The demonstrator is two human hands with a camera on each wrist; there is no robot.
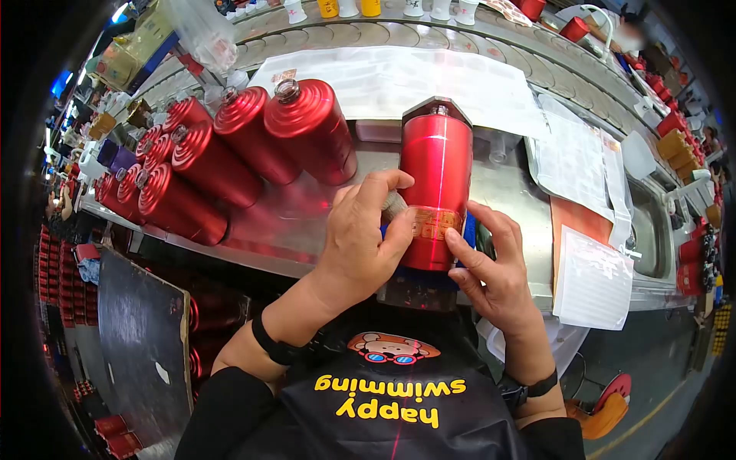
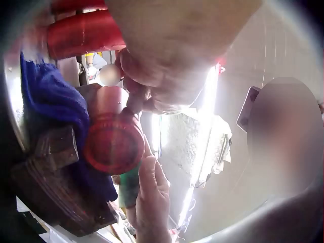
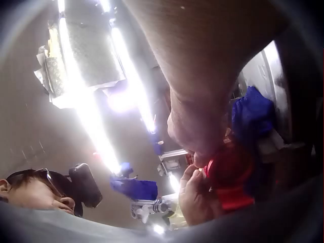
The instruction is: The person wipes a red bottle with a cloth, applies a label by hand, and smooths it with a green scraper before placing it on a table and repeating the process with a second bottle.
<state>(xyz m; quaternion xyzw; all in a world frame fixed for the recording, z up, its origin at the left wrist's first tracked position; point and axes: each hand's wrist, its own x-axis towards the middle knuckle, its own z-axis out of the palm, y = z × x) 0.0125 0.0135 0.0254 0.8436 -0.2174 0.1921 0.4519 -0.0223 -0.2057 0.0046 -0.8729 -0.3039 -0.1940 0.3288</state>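
A shiny red bottle [image 1: 435,165] lies in front of the person, its neck pointing away against a dark angular holder [image 1: 437,103]. Near its base is a gold patterned label [image 1: 434,223]. The left hand [image 1: 359,234] touches the label's left edge with thumb and fingers. From the other side the right hand [image 1: 494,264] rests its fingertips on the label's right end, fingers slightly bent. In the left wrist view the round red base [image 2: 114,145] faces the camera, with the right hand [image 2: 152,202] beside it. The right wrist view shows the base [image 3: 230,166] dimly.
Several red bottles [image 1: 310,130] stand at the left of the metal counter [image 1: 307,253]. White sheets [image 1: 399,77] cover its back part, and more papers [image 1: 594,276] lie at the right beside a sink [image 1: 652,230]. A blue cloth [image 2: 55,96] is beneath the bottle.
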